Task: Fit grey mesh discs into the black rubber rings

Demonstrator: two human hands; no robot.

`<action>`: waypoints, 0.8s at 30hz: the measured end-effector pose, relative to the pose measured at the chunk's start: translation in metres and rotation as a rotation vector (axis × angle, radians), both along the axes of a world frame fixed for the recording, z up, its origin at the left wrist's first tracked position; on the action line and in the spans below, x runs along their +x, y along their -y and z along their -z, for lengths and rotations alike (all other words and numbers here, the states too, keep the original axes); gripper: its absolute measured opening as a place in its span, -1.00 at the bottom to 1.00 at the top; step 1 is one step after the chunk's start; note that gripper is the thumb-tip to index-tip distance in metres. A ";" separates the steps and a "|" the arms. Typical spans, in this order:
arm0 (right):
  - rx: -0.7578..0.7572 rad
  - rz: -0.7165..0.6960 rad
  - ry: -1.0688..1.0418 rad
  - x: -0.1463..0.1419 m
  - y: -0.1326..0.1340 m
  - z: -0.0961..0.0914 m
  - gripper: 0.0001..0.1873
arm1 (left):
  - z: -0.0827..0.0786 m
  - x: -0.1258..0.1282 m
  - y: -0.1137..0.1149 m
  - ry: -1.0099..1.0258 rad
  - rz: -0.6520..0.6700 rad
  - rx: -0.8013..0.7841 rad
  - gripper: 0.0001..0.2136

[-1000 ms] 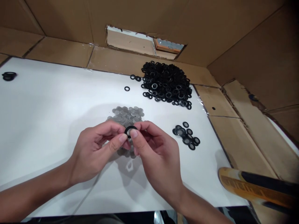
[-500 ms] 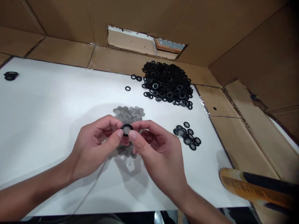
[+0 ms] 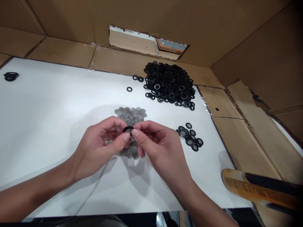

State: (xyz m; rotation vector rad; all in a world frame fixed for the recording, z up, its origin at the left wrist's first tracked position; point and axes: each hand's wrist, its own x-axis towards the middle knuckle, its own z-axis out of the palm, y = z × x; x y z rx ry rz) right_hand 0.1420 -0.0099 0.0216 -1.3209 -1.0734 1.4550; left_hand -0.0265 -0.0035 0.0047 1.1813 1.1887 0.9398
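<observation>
Black ring (image 3: pixel 128 127) held over the near part of the grey disc pile (image 3: pixel 129 116). Our left hand (image 3: pixel 98 148) pinches its left edge, our right hand (image 3: pixel 162 146) its right edge, thumbs uppermost. Grey shows in the opening; we cannot tell whether a disc is seated. We judge the ring light, probably rubbery and slightly flexible. Best hold: opposite rims, fingers off the centre.

A cardboard wall (image 3: pixel 68 19) frames a cut opening (image 3: pixel 142 41).
</observation>
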 end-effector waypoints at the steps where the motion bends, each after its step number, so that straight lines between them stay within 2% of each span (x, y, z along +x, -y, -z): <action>1: -0.008 0.005 -0.002 0.001 0.000 0.000 -0.87 | 0.000 0.000 0.000 0.006 0.002 -0.005 -0.92; 11: -0.051 0.016 -0.033 0.002 0.002 -0.002 -0.89 | 0.002 -0.005 -0.003 -0.022 0.084 0.055 -0.90; 20: 0.081 0.018 -0.005 -0.006 0.008 0.004 -0.85 | -0.001 -0.002 0.001 0.001 0.103 0.018 -0.89; 24: 0.101 0.039 0.051 -0.007 0.009 0.005 -0.83 | 0.000 -0.001 0.001 -0.006 0.048 0.011 -0.89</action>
